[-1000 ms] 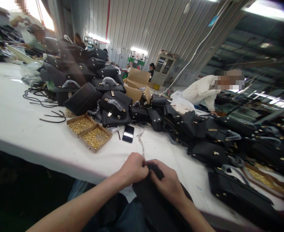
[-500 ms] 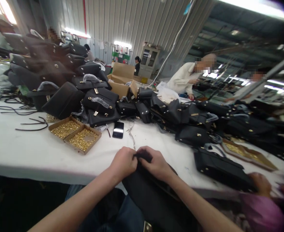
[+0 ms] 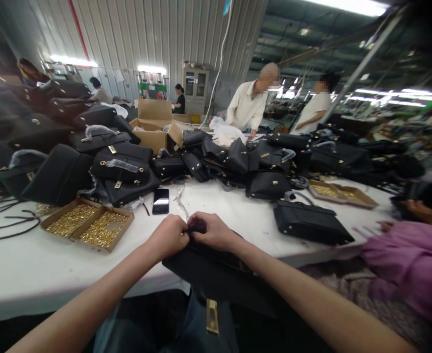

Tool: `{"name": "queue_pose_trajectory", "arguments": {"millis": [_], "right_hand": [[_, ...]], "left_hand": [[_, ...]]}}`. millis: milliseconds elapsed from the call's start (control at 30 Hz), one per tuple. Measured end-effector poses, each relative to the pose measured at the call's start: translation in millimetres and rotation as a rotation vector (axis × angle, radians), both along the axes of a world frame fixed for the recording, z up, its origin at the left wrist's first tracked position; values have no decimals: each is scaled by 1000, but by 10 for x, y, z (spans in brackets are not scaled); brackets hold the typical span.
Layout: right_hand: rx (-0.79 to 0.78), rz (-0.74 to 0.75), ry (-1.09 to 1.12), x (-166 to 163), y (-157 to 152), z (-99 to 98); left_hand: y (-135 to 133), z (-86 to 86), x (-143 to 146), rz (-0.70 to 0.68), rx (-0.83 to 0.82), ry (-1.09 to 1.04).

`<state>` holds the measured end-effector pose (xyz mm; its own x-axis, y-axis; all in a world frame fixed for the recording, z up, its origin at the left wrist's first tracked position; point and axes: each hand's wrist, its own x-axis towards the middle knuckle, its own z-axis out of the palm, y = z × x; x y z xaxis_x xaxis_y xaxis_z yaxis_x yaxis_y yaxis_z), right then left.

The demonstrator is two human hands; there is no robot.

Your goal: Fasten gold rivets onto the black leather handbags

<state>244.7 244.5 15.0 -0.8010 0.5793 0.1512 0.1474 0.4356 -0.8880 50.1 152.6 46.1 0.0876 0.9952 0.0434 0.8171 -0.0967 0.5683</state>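
A black handbag (image 3: 216,274) lies across the near edge of the white table (image 3: 24,260) and hangs over my lap; a gold clasp (image 3: 212,316) shows on its lower part. My left hand (image 3: 167,239) and my right hand (image 3: 214,232) meet at the bag's top edge. Both are closed, pinching a small black part of the bag between their fingertips. What exactly sits between the fingers is hidden.
Two cardboard trays of gold fittings (image 3: 87,229) stand left of my hands, a phone (image 3: 160,201) beyond them. Piles of black bags (image 3: 120,166) cover the table's far side. One bag (image 3: 309,223) lies to the right. A person in purple (image 3: 410,250) sits right; others stand behind.
The view has swung to the right, bringing the person in purple and two standing people into sight. My hands stay closed on the bag's top edge.
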Motion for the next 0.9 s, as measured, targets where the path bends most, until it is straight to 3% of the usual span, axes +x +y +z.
{"name": "queue_pose_trajectory", "arguments": {"millis": [467,667,900], "right_hand": [[-137,18,84,-24,176,-84],[-106,-26,66,-56,288,-136],[-68,94,55,5,292,-67]], "left_hand": [[148,7,-15,-33,-16,-34],[218,-50,-80,-52,-56,-83],[182,-79,-125,-48,-102,-137]]}}
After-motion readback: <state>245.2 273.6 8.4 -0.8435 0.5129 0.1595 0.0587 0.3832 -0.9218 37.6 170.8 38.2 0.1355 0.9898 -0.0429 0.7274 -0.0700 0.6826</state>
